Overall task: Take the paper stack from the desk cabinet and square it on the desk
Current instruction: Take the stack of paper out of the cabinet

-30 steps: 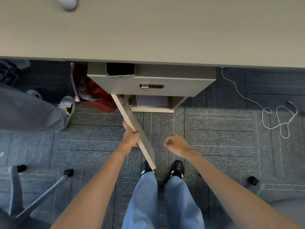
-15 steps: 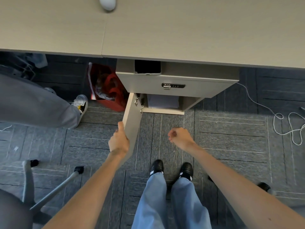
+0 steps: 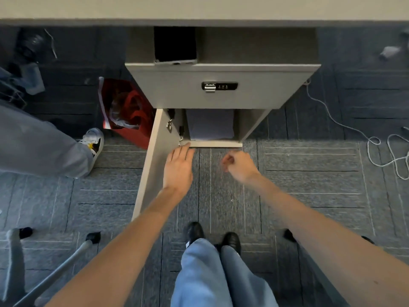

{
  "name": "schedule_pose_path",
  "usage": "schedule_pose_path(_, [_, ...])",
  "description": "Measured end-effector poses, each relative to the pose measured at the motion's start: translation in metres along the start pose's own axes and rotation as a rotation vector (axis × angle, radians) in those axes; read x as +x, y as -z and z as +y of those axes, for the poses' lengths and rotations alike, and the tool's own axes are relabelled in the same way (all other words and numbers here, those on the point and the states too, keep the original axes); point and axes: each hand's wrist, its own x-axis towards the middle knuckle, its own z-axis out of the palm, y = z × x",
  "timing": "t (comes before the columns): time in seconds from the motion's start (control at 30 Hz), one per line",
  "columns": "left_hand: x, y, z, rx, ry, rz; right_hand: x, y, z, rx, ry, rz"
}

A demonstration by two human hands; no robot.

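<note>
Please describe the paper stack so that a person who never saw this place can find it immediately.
Look under the desk at the grey cabinet with a combination lock. Its door stands open below. The paper stack lies flat inside, the only pale sheets there.

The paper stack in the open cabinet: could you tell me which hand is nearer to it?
Left. The left hand reaches just below the paper stack; the right hand hangs curled, farther right.

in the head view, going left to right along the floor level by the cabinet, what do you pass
sneaker → red bag → open cabinet door → paper stack → white cable
</note>
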Motion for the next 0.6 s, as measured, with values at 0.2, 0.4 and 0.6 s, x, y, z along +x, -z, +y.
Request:
schedule_pose_path(0.2, [0.079,-0.075,0.003,-0.025,-0.132,0.093,0.079,-0.019,0.053,0.021,0.038,0.13])
schedule_pose_path(0.4, [0.144,-0.154,-0.012,0.006,-0.166,0.164,0.169,-0.043,0.1,-0.005,0.068,0.213])
schedule_pose_path(0.6, [0.213,-0.23,-0.032,0.02,-0.115,0.148,0.266,-0.059,0.137,-0.086,0.1,0.307])
